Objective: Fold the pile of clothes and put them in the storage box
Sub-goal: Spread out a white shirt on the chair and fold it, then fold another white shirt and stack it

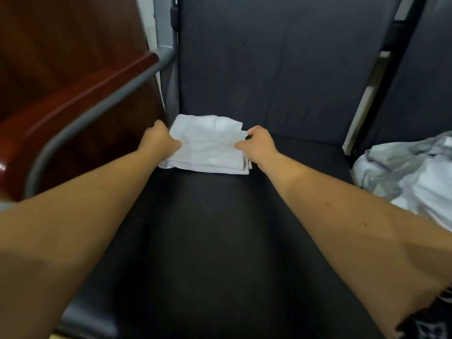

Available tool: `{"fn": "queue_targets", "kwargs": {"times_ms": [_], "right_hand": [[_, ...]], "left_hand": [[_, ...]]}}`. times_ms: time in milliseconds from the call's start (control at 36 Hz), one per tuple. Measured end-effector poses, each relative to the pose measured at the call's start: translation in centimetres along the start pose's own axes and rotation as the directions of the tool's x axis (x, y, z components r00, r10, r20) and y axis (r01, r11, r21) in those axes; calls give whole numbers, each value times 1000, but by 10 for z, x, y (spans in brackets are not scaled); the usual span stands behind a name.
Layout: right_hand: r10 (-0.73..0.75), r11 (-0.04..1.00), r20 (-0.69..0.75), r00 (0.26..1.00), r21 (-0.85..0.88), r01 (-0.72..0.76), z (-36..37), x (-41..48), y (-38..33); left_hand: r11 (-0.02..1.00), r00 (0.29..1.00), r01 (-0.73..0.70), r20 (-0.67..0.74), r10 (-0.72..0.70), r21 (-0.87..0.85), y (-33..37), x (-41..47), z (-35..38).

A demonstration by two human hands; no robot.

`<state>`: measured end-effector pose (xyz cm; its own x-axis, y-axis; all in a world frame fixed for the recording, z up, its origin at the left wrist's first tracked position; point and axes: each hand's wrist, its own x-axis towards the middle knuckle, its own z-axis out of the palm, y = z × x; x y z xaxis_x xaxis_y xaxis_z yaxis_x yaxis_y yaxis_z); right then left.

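Dark seat [220, 228], left grip [160, 140] and right grip [259, 145] pinch folded garment [208, 148]

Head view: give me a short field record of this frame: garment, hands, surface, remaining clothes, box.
garment: folded white garment flat on the dark seat cushion
left: left hand grips its left edge
right: right hand grips its right edge
remaining: pile of unfolded clothes at the right edge of view
storage box: not in view

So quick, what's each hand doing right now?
Left hand: grips the folded white cloth garment at its left edge.
Right hand: grips its right edge.
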<state>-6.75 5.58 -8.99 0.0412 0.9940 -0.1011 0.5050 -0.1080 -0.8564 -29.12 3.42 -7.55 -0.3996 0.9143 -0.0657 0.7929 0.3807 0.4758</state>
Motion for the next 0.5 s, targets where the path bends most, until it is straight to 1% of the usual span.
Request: {"fn": "queue_targets", "kwargs": {"times_ms": [83,139,250,361,444,500], "right_hand": [[-30,994,-18,999,-102,28,-24,-22,6],[-50,988,-45,998,-151,43,-43,-39,13],[-48,988,-82,995,-149,35,-91,-77,25],[-54,984,-137,989,-175,29,-153,-113,34],[-83,971,-181,980,-234,39,-202,-140,42],[-101,964,-228,968,-264,39,-236,-156,50]], "left_hand": [[997,998,-17,-58,21,73,13,-18,-7],[996,997,-61,-50,65,72,26,-32,-11],[978,982,-172,63,181,-121,71,-75,-18],[924,908,-256,258,330,-283,123,-129,-17],[877,838,-305,332,432,-372,160,-167,-10],[845,795,-336,356,491,-417,184,-192,-3]]}}
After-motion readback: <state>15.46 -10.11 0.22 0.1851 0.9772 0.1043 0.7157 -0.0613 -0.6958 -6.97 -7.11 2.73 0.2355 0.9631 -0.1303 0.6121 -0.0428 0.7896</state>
